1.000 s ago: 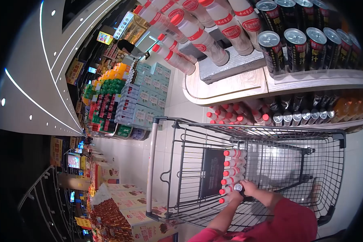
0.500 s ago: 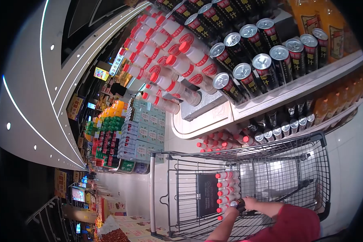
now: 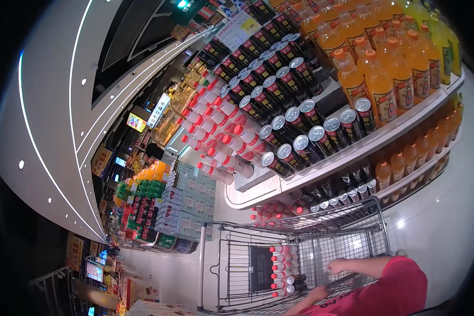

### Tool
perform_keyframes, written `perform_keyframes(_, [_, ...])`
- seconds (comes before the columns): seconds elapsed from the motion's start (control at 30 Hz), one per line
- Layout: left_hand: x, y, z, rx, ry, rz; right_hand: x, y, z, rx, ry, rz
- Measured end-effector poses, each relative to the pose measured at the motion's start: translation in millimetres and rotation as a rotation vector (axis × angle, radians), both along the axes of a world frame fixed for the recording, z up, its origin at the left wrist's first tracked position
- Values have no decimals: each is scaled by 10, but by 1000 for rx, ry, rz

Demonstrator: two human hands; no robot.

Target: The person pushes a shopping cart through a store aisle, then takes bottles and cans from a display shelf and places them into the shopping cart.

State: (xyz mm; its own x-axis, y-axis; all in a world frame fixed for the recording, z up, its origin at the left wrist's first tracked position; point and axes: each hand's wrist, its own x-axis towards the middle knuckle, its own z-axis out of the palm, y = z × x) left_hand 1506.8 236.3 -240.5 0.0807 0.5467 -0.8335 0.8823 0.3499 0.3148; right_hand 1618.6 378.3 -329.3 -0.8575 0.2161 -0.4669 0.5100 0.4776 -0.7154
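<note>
My right hand (image 3: 337, 266) hovers over the wire basket of the shopping cart (image 3: 385, 227), its fingers curled together and nothing visible in it. Lower down, my left hand (image 3: 319, 293) is smeared by motion, so its fingers cannot be made out. Left of both hands, a row of clear bottles with red caps (image 3: 284, 258) lies in the cart near the dark panel (image 3: 260, 268). Two black drink cans (image 3: 300, 279) lie at the lower end of that row, apart from both hands.
A display shelf (image 3: 321, 169) beside the cart carries red-capped bottles (image 3: 229, 141), black cans (image 3: 300, 150) and orange drink bottles (image 3: 379, 87). More drinks (image 3: 405, 163) stand on its lower level. Stacked cartons (image 3: 192, 197) stand farther off. Pale tiled floor (image 3: 421, 226) lies around the cart.
My hands have come apart and left the black can that was between them. Two cans now show beside the bottles. The view has shifted, bringing more orange bottles into sight.
</note>
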Motion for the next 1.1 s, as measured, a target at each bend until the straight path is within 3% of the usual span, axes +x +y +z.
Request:
perform_keyframes(0.03, [212,30,114,27,-112,19,251,79,155,19,-19,-24])
perform_keyframes(0.1, [406,-104,-113,6,-177,83,784,210,541,71,-54,-70])
perform_keyframes(0.13, [501,-82,-124,8,-167,93,969,231,431,158,-67,-40])
perform_keyframes(0.23, [743,116,47,31,-89,117,1616,278,1015,231,-166,-63])
perform_keyframes(0.27, [800,174,117,40,-49,124,1779,280,948,279,-180,28])
perform_keyframes(0.37, [975,267,345,58,96,161,2065,176,1461,444,-70,128])
perform_keyframes(0.53, [1234,96,816,83,287,290,2303,105,1572,482,87,112])
perform_keyframes(0.67, [1425,2,1022,147,346,360,2289,88,1661,518,-12,230])
perform_keyframes(0.83, [1308,-48,802,228,327,328,2049,49,1382,509,-96,98])
perform_keyframes(0.97, [1449,32,1167,196,300,347,2035,43,1391,538,-173,90])
perform_keyframes(1.1, [1215,-17,735,134,236,290,2013,-16,1314,582,-239,74])
